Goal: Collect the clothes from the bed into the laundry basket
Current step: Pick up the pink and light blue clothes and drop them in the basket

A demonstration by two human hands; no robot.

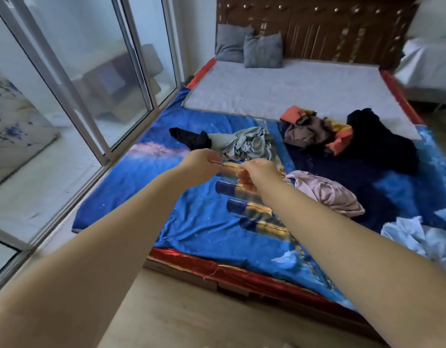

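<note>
Both of my hands are stretched out over the near part of the bed (131,197), meeting in the air above the blue bedspread. My left hand (199,164) has its grip pinched shut on one end of something thin and straight, and my right hand (257,175) has its grip curled closed at the other end. What that thin thing is I cannot tell; it shows only as a fine line between my fingertips. Neither hand touches any of the clothes.

The clothes lie scattered across the middle and right of the bed. Just beyond my hands sits a crumpled grey-green garment (244,144), with a black piece (191,139) touching its left side. To the right of those is a heap of brown and orange clothes (314,131), and right beside it a large black garment (382,141) that reaches onto the white quilt (292,89) covering the far half of the bed. Nearer to me, just beside my right forearm, is a bunched pale pink garment (329,194). At the right edge, near the foot of the bed, lies a rumpled light blue piece (417,239).

Two grey pillows (249,46) lean against the dark wooden headboard (342,28). Glass sliding doors (96,79) run along the left side of the bed, and the wooden floor (179,310) is below my arms.
</note>
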